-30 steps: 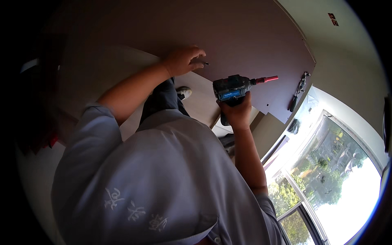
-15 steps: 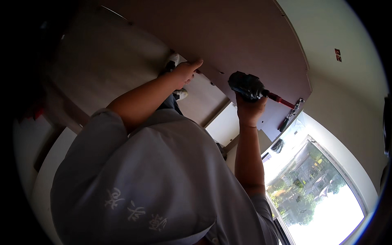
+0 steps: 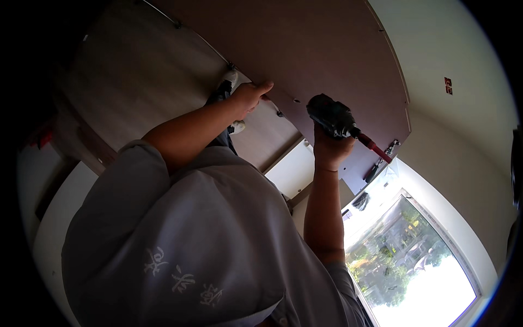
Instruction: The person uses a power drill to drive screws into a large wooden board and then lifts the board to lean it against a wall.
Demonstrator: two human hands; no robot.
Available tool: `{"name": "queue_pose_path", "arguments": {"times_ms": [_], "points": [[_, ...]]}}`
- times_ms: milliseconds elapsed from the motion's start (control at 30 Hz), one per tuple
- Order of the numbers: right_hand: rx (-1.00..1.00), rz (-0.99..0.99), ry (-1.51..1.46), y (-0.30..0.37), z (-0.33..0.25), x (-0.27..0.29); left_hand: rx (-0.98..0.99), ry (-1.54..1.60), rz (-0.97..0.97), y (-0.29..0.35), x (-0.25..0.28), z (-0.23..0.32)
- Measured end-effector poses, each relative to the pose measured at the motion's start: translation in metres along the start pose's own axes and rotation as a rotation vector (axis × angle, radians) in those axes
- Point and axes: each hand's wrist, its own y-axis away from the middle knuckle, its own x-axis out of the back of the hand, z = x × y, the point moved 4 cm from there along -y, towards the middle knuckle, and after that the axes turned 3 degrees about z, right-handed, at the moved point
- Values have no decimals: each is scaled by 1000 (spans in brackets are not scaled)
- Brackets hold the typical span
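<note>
A large brown panel (image 3: pixel 305 43) stretches across the top of the view. My left hand (image 3: pixel 249 101) is closed on its near edge, thumb on the upper face and fingers curled underneath. In my right hand (image 3: pixel 330 154) is a dark cordless drill (image 3: pixel 329 114), held by its grip over the panel's right part. From its chuck a red bit or driver shaft (image 3: pixel 375 148) points right and down. On the panel near that tip lie a small dark-handled screwdriver (image 3: pixel 372 173) and a few little metal fittings (image 3: pixel 392 146).
A bright window (image 3: pixel 403 261) is at the lower right, beside a pale wall (image 3: pixel 457 136) with a small wall box (image 3: pixel 448 85). Below the panel are a white board (image 3: pixel 289 170) and my shoes (image 3: pixel 237 127). A red object (image 3: pixel 43 135) lies in shadow at far left.
The view has shifted slightly, so the panel's right end and window sit a little further left. Both hands keep their holds; the drill's tip points slightly lower.
</note>
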Motion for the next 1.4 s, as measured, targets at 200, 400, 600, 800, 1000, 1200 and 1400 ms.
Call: {"name": "queue_pose_path", "arguments": {"times_ms": [200,400,600,800,1000,1200,1400], "points": [[-68,-101,443,16,35,-9,-26,-67,10,-2,-5,1],[44,124,160,-3,3,18,17,-60,-14,5,0,2],[-185,139,-189,13,6,52,-22,-27,-23,10,-3,5],[-453,-98,77,59,-7,65,-38,-23,-17,0,3,-3],[-447,-29,71,73,-3,58,-4,-136,9,-2,1,-4],[-252,-70,442,46,14,38,100,-16,-3,5,-33,-17],[-5,-98,546,12,20,-13,-15,204,87,-1,-65,-22]]}}
